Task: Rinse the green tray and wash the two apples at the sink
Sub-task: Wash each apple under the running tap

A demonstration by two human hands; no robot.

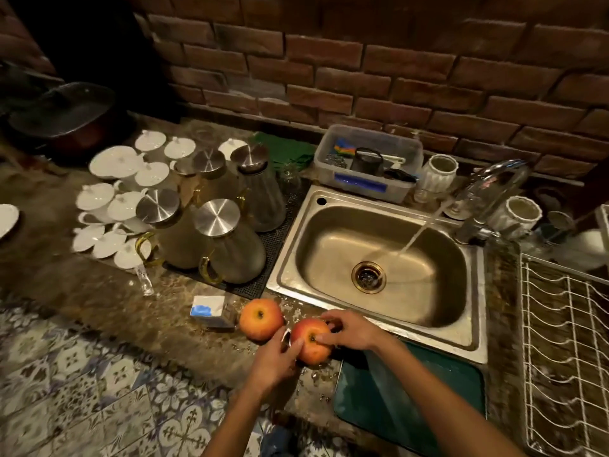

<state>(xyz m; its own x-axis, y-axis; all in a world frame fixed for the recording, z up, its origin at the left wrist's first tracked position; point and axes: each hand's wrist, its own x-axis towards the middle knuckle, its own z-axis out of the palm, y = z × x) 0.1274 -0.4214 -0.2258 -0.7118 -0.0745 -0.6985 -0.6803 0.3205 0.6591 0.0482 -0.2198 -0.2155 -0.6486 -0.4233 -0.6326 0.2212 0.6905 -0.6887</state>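
Speckled stone counter [99,291], front edge: left hand [273,361] and right hand [352,329] both gripping round glossy apple [309,341]; second apple [260,319] just beside.

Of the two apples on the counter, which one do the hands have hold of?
The apple nearer the sink: the left hand and right hand both grip it. The other apple, beside the small carton, lies untouched.

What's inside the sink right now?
Only running water from the tap, hitting the sink near its drain. No dishes or apples inside. Below the drain strainer can't be seen.
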